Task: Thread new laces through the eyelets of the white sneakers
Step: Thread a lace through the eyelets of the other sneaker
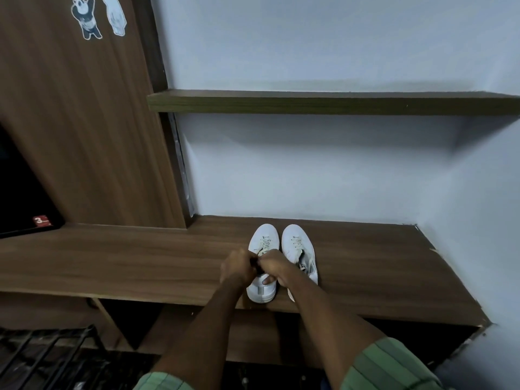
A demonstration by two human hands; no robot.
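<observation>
Sneakers (298, 249) on shelf, under both hands (253, 266)

Both hands (257, 266) pinch something dark over the left white sneaker (263, 249) on the wooden counter (140, 263)

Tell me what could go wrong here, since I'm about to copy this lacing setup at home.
The left sneaker has its heel near the wooden counter's front edge; a tug could pull it off. Both hands, left hand and right hand, cover the upper eyelets, so a skipped hole might go unnoticed.
</observation>
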